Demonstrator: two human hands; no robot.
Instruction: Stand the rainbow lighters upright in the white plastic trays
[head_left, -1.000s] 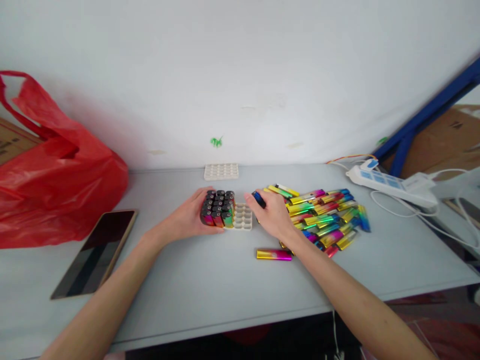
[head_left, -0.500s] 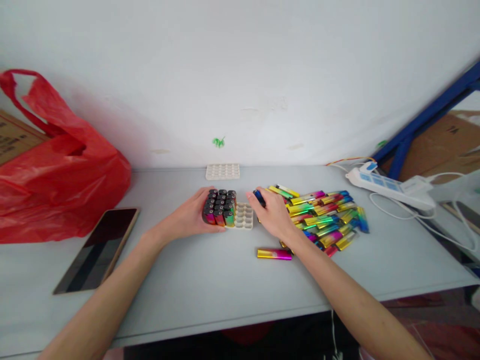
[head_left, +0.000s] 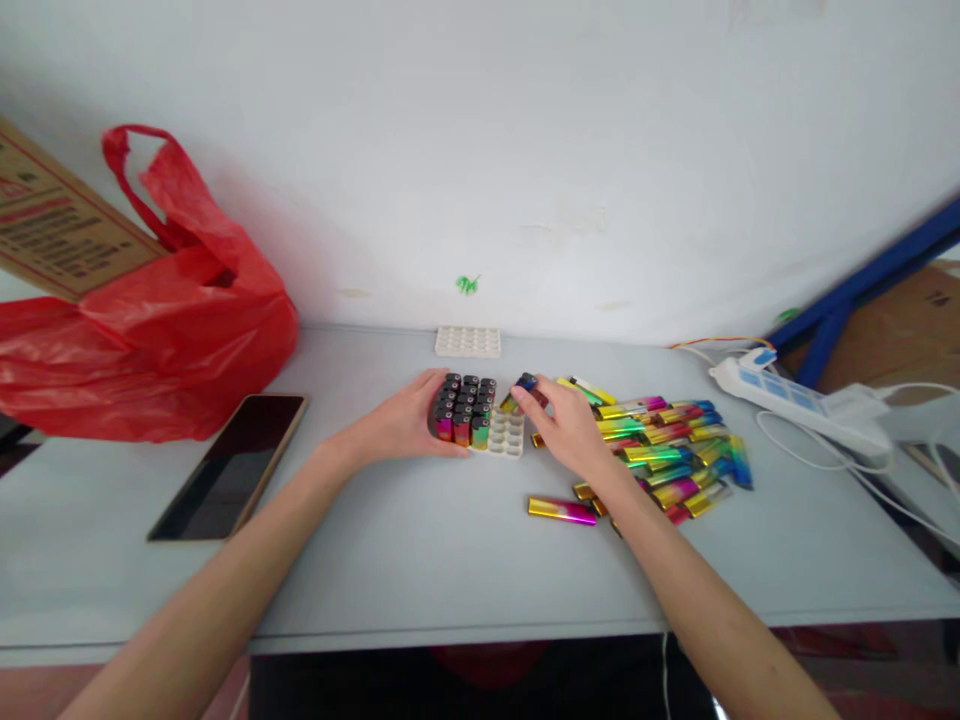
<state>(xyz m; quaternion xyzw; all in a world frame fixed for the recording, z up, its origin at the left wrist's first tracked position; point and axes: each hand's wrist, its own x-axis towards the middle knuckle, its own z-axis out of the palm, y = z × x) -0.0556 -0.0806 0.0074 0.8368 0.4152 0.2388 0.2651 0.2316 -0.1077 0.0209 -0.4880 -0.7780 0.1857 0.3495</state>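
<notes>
My left hand (head_left: 413,420) curls around the left side of a block of upright lighters (head_left: 464,405) with black tops, which stand in a white holed tray (head_left: 508,436). The tray's right part shows bare hollows. In my right hand (head_left: 564,421) a single lighter (head_left: 517,390) with a dark top and a yellow lower body is pinched, tilted just above the tray's back right. To the right of that hand lies a loose pile of shiny multicoloured lighters (head_left: 664,452). One yellow and purple lighter (head_left: 561,511) lies apart, in front of the pile.
A second white holed tray (head_left: 468,342) lies by the wall. On the left are a phone (head_left: 232,470), a red plastic bag (head_left: 217,340) and a cardboard box (head_left: 64,215). A white power strip (head_left: 802,400) with cables and a blue metal frame (head_left: 862,285) stand at right.
The camera view has shifted, so the scene sits further right. My right hand has brought its lighter to the tray's back right and tilted it. My left hand stays around the lighters.
</notes>
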